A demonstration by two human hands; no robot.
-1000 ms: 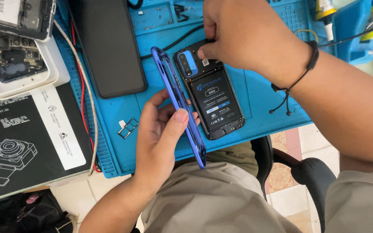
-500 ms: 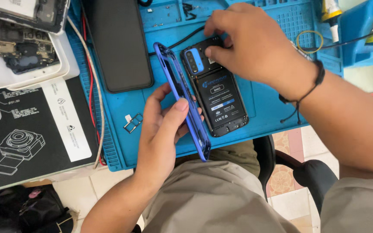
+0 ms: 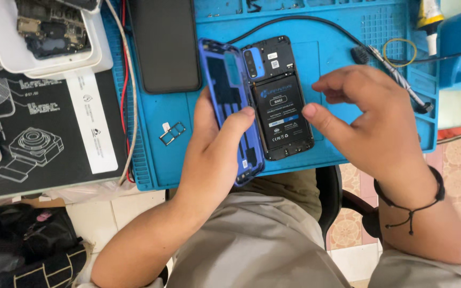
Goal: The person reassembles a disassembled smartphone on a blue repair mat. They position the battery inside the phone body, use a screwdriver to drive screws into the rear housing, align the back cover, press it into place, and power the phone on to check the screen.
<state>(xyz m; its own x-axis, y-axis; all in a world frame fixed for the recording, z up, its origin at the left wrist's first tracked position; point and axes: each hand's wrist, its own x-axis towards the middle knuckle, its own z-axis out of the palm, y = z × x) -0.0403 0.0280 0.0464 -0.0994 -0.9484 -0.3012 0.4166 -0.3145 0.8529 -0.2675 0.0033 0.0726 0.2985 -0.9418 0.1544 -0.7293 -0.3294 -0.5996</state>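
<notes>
Left hand (image 3: 214,154) grips the blue back cover (image 3: 230,106), tilted on edge, fingers behind it hidden, thumb across its inner face. Opened phone (image 3: 281,98) lies just right of it on the blue mat (image 3: 337,32). Right hand (image 3: 372,120) hovers beside the phone, fingers loosely curled, holding nothing.

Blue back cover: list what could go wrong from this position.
1. The left hand grips the blue back cover near its lower end, tilted on edge; the thin shell could flex or slip.
2. The opened phone lies with its battery and boards bare under the right hand; a stray fingertip could smudge or snag parts.
3. The small SIM tray sits loose on the blue mat beside the left hand and might get knocked off.
</notes>
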